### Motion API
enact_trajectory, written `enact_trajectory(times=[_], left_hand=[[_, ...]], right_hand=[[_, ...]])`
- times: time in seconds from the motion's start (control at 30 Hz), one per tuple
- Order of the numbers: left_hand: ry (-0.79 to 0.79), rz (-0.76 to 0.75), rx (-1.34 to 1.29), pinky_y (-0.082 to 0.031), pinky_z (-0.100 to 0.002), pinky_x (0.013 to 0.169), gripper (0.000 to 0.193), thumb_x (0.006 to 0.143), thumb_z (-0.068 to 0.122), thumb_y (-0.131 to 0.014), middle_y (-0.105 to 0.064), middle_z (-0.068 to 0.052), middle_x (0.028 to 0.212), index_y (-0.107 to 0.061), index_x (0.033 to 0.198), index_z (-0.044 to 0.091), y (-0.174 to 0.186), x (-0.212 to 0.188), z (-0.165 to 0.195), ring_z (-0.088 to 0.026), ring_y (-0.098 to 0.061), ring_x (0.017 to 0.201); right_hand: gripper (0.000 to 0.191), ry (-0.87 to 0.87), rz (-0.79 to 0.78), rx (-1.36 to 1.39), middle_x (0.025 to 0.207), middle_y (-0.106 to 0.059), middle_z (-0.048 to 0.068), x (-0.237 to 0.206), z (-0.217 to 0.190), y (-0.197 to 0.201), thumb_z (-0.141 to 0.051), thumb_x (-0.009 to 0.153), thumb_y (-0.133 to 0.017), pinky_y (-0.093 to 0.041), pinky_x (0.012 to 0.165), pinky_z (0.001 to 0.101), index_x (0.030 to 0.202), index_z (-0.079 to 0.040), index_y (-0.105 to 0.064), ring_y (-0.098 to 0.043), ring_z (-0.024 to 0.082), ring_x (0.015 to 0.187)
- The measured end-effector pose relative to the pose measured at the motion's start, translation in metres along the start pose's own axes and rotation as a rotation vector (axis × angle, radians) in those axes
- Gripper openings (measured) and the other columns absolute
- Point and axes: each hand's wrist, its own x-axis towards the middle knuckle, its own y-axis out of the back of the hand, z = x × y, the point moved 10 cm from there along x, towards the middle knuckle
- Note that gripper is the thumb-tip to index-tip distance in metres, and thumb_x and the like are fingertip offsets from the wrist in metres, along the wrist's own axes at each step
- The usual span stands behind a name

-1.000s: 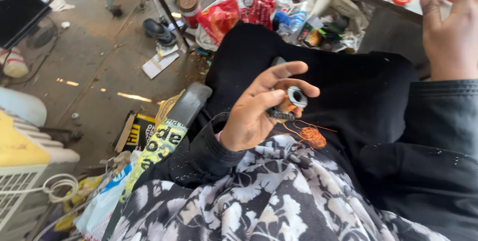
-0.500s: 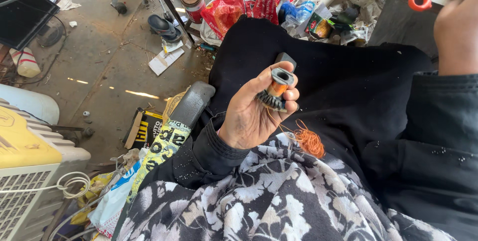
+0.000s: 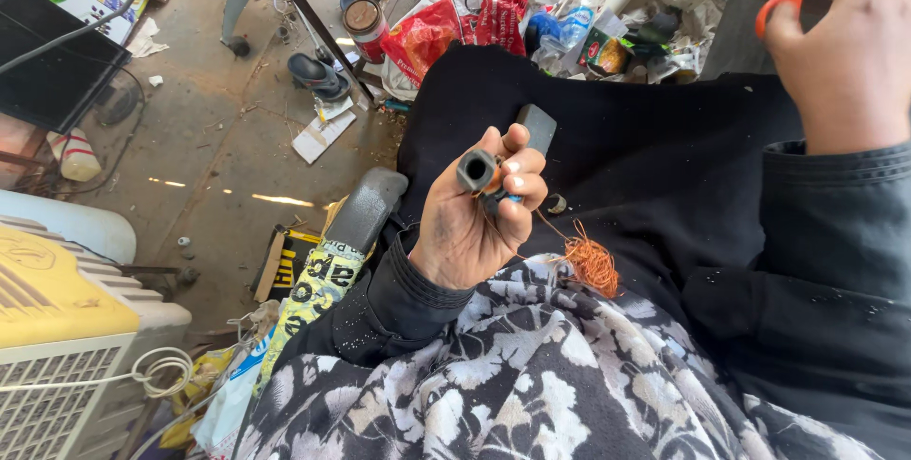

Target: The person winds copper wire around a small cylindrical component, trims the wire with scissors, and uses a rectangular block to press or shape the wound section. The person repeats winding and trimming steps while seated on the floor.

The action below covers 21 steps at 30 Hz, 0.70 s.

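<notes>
My left hand is closed around a small grey metal cylinder with a hollow end, held up over my lap. A tangle of thin copper wire hangs from it and lies on the black cloth over my knees. My right hand is raised at the top right, at the table edge, its fingers on orange-handled scissors. A flowered black-and-white garment covers my lower lap.
A chair armrest sticks out at my left. On the dirty concrete floor lie a pile of bags and bottles, a can, a sandal and papers. An air cooler stands at the lower left.
My left hand has turned the cylinder so its hollow end faces up and closed tighter around it. My right hand rose to the table and reached the scissors.
</notes>
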Motion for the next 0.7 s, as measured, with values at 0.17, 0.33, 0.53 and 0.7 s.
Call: enact_trajectory(times=[0.17, 0.33, 0.53, 0.7], left_hand=[[-0.118, 0.182, 0.061, -0.06, -0.039, 0.104, 0.035, 0.11, 0.03, -0.053, -0.06, -0.016, 0.11, -0.056, 0.123, -0.003, 0.016, -0.003, 0.01, -0.026, -0.065, 0.11], [-0.224, 0.172, 0.282, -0.048, -0.044, 0.12, 0.032, 0.109, 0.022, -0.049, -0.063, -0.02, 0.129, -0.06, 0.129, 0.0, 0.008, -0.004, 0.021, -0.032, -0.061, 0.128], [-0.34, 0.05, 0.472, -0.046, -0.045, 0.124, 0.028, 0.118, 0.029, -0.049, -0.063, -0.019, 0.136, -0.059, 0.132, 0.007, -0.01, -0.009, 0.029, -0.032, -0.058, 0.138], [-0.467, 0.021, 0.598, -0.049, -0.041, 0.12, 0.032, 0.116, 0.028, -0.054, -0.062, -0.02, 0.139, -0.053, 0.14, 0.007, -0.018, -0.015, 0.039, -0.03, -0.058, 0.136]], right_hand=[[0.042, 0.099, 0.073, -0.216, 0.122, -0.062, 0.014, -0.008, -0.009, 0.004, -0.007, 0.072, -0.075, -0.055, 0.095, 0.0369, 0.112, -0.003, -0.061, -0.063, 0.029, 0.112], [0.034, -0.043, -0.029, 0.222, 0.116, -0.064, 0.012, -0.002, -0.021, 0.033, 0.006, 0.091, -0.067, -0.054, 0.088, 0.0298, 0.124, 0.001, -0.059, -0.066, 0.022, 0.103], [0.028, -0.009, -0.318, 0.885, 0.104, -0.07, 0.009, -0.002, -0.129, 0.105, 0.003, 0.085, -0.07, -0.057, 0.079, 0.028, 0.111, 0.0, -0.062, -0.071, 0.016, 0.09], [0.038, 0.212, -0.694, 0.934, 0.083, -0.08, 0.005, -0.022, -0.23, 0.118, -0.007, 0.071, -0.081, -0.061, 0.056, 0.0259, 0.108, -0.002, -0.073, -0.078, 0.013, 0.066]])
